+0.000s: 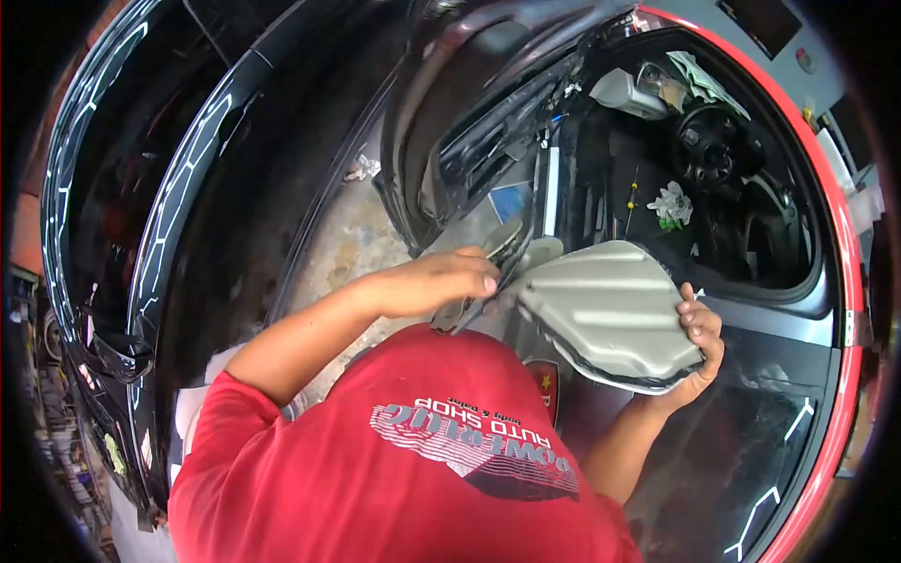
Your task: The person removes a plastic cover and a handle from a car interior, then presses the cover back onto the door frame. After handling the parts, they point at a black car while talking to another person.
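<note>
A grey ribbed plastic panel [610, 314] is held in front of my chest, above my red shirt [422, 460]. My right hand [699, 352] grips the panel's right edge, fingers curled round its rim. My left hand [441, 281] is at the panel's left end, closed on a dark, narrow piece [502, 246] that sticks up from my fingers. Whether that piece is a tool or part of the trim I cannot tell. Behind the panel the car door [488, 141] stands open.
The cabin shows a black steering wheel [709, 150] and a white flower [671, 205] on the dash. Stained concrete floor [352, 244] lies under the door. Glossy black bodywork [169, 216] fills the left, and a red edge strip [835, 235] runs down the right.
</note>
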`<state>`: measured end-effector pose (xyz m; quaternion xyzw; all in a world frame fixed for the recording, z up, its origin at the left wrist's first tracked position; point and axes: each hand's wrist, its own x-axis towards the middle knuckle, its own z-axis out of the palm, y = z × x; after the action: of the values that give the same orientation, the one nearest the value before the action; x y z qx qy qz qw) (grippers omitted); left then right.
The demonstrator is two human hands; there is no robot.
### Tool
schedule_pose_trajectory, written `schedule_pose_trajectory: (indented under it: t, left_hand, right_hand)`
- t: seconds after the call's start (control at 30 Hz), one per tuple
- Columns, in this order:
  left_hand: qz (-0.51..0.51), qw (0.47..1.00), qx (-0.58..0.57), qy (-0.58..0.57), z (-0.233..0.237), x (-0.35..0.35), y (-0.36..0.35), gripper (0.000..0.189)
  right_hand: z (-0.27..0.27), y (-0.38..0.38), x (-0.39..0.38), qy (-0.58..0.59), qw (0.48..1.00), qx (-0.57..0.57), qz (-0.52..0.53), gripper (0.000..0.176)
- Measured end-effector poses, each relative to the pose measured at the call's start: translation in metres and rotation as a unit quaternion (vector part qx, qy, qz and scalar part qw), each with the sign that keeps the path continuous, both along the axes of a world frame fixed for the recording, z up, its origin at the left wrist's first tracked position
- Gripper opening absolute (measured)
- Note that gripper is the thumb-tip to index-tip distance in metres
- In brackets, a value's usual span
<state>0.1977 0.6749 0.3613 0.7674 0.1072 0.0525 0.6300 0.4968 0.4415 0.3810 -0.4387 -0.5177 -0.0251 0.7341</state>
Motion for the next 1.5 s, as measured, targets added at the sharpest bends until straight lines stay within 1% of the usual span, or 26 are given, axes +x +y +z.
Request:
schedule_pose_trajectory:
  t: [0.03, 0.07, 0.13, 0.17, 0.2, 0.27, 0.33, 0.4, 0.43, 0.47, 0.53, 0.57, 0.6, 0.67, 0.73, 0.8, 0.9, 0.97, 1.0, 1.07, 1.2, 1.33, 1.37, 1.4, 1.47, 1.5]
  left_hand:
    - [0.013, 0.992, -0.124, 0.022, 0.002, -0.004, -0.001, 0.063]
    - [0.015, 0.992, -0.123, 0.021, 0.005, -0.005, -0.002, 0.063]
    - [0.014, 0.999, -0.026, 0.044, 0.010, -0.003, -0.007, 0.053]
    - [0.094, 0.991, -0.004, 0.091, 0.017, -0.001, -0.020, 0.044]
    - [0.095, 0.991, -0.004, 0.090, 0.011, -0.001, -0.027, 0.044]
    - [0.201, 0.963, 0.179, 0.024, -0.009, -0.004, -0.026, 0.041]
    - [0.229, 0.951, 0.209, 0.015, -0.025, -0.015, -0.018, 0.041]
    - [0.358, 0.890, 0.279, 0.049, -0.038, -0.031, -0.005, 0.038]
    - [0.409, 0.849, 0.322, 0.086, -0.058, -0.045, 0.009, 0.036]
    - [0.414, 0.846, 0.324, 0.088, -0.077, -0.065, 0.020, 0.036]
    - [0.387, 0.893, 0.152, 0.173, -0.104, -0.104, 0.036, 0.045]
    - [0.358, 0.920, 0.071, 0.139, -0.105, -0.116, 0.030, 0.042]
    - [0.358, 0.920, 0.068, 0.143, -0.106, -0.121, 0.024, 0.042]
    - [0.346, 0.926, -0.125, 0.088, -0.102, -0.122, 0.020, 0.040]
    - [0.328, 0.927, -0.135, 0.121, -0.102, -0.124, 0.026, 0.038]
    - [0.301, 0.953, -0.018, 0.025, -0.105, -0.122, 0.030, 0.040]
    - [0.289, 0.950, 0.108, 0.045, -0.104, -0.132, 0.033, 0.047]
    - [0.319, 0.943, 0.047, 0.086, -0.077, -0.127, 0.022, 0.038]
    - [0.310, 0.950, 0.004, 0.031, -0.083, -0.123, 0.025, 0.032]
    - [0.310, 0.950, 0.026, 0.038, -0.108, -0.129, 0.038, 0.031]
    - [0.279, 0.959, -0.019, 0.037, -0.076, -0.115, 0.036, 0.037]
    - [0.231, 0.972, -0.048, -0.007, -0.064, -0.095, 0.039, 0.045]
    - [0.241, 0.970, -0.040, -0.005, -0.064, -0.087, 0.038, 0.049]
    - [0.235, 0.971, -0.040, -0.006, -0.063, -0.082, 0.035, 0.049]
    - [0.247, 0.968, -0.037, -0.015, -0.051, -0.068, 0.025, 0.054]
    - [0.240, 0.970, -0.037, -0.015, -0.047, -0.064, 0.025, 0.054]
  right_hand:
    - [0.001, 0.000, -0.001, 0.006, 1.000, 0.008, 0.006, 0.008]
    - [0.001, -0.001, -0.003, 0.004, 1.000, 0.009, 0.008, 0.008]
    - [0.002, -0.003, -0.006, 0.008, 1.000, 0.006, 0.003, 0.009]
    - [0.001, -0.003, -0.009, 0.022, 1.000, 0.018, 0.004, 0.012]
    - [0.001, -0.005, -0.012, 0.022, 1.000, 0.018, 0.004, 0.012]
    - [0.003, -0.009, -0.020, -0.017, 0.999, -0.024, 0.013, 0.017]
    - [0.014, -0.020, -0.030, -0.068, 0.996, -0.057, 0.024, 0.009]
    - [0.027, -0.032, -0.034, -0.121, 0.990, -0.072, 0.009, 0.017]
    - [0.027, -0.040, -0.033, -0.097, 0.994, -0.023, -0.050, 0.016]
    - [0.027, -0.054, -0.026, -0.071, 0.991, 0.026, -0.108, 0.018]
    - [0.030, -0.117, 0.032, -0.084, 0.994, 0.049, -0.058, 0.031]
    - [0.036, -0.125, 0.035, -0.082, 0.994, 0.048, -0.056, 0.031]
    - [0.043, -0.133, 0.035, -0.100, 0.994, 0.013, -0.048, 0.030]
    - [0.058, -0.134, 0.022, -0.115, 0.992, -0.023, -0.043, 0.029]
    - [0.070, -0.133, 0.002, -0.029, 0.993, -0.080, -0.087, 0.026]
    - [0.067, -0.147, 0.012, 0.104, 0.977, -0.064, -0.175, 0.029]
    - [0.106, -0.136, -0.010, 0.212, 0.930, -0.042, -0.297, 0.038]
    - [0.116, -0.168, 0.005, 0.152, 0.929, -0.013, -0.337, 0.049]
    - [0.139, -0.166, -0.008, 0.164, 0.924, 0.027, -0.345, 0.053]
    - [0.176, -0.196, -0.002, 0.087, 0.912, 0.082, -0.392, 0.052]
    - [0.277, -0.273, -0.002, -0.002, 0.749, 0.255, -0.612, 0.048]
    - [0.357, -0.340, 0.001, -0.134, 0.475, 0.264, -0.829, 0.022]
    - [0.366, -0.351, 0.004, -0.163, 0.391, 0.233, -0.875, 0.024]
    - [0.372, -0.367, 0.012, -0.202, 0.343, 0.206, -0.894, 0.022]
    - [0.365, -0.375, 0.029, -0.341, 0.377, 0.146, -0.849, 0.023]
    - [0.352, -0.378, 0.034, -0.378, 0.387, 0.059, -0.839, 0.024]
